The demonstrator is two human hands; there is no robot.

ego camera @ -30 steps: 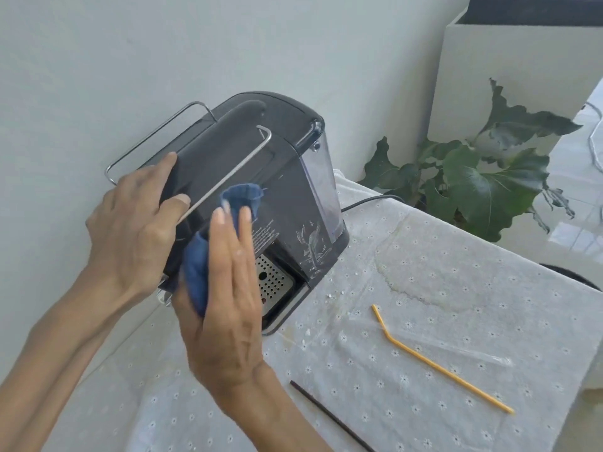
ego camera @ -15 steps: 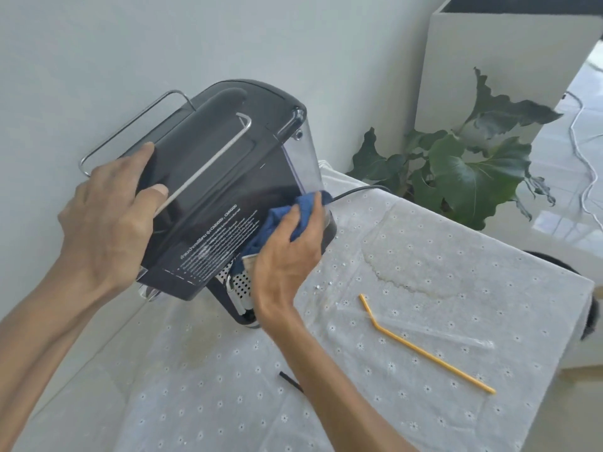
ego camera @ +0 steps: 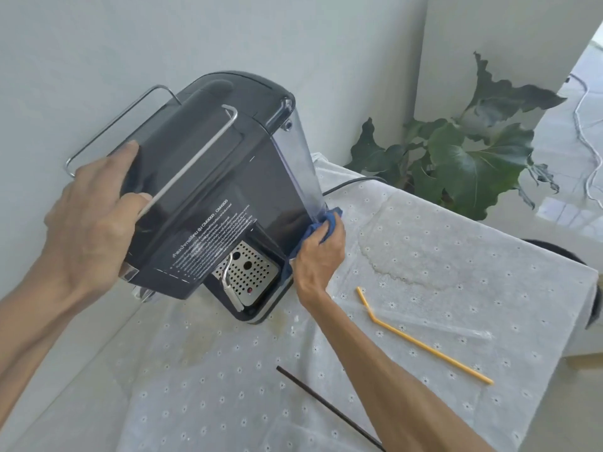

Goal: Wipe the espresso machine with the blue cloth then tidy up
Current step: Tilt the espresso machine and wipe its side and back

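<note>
The wiping is under way and the tidying not yet begun, as far as the scene shows. The machine (ego camera: 208, 197) stands tilted on the table (ego camera: 440, 256), tipped back toward the wall so that its front edge rests on the tablecloth while its printed side panel and perforated drip tray face the camera. The left hand (ego camera: 88, 223) steadies it, fingers wrapped over the top near the wire rail, thumb on the panel, closed firmly on the body. The right hand (ego camera: 318, 252) is curled around the bunched cloth (ego camera: 321, 223) and presses it against the lower corner of the machine, just where the clear water tank meets the base. I judge this to be a pass along the lower edge; which faces are already clean cannot be read from the dark plastic. Left to do, by the look of it: any remaining faces, setting the machine upright, and clearing the table, where a yellow straw (ego camera: 424, 342) and a thin dark stick (ego camera: 326, 409) lie well apart from the machine, along with a damp patch and some brownish stains on the tablecloth. Most of the cloth is hidden inside the right palm, and the machine's far side and underside are out of sight. The power cord runs off behind the tank toward the plant (ego camera: 473, 151), and whether it is plugged in seems impossible to tell.
</note>
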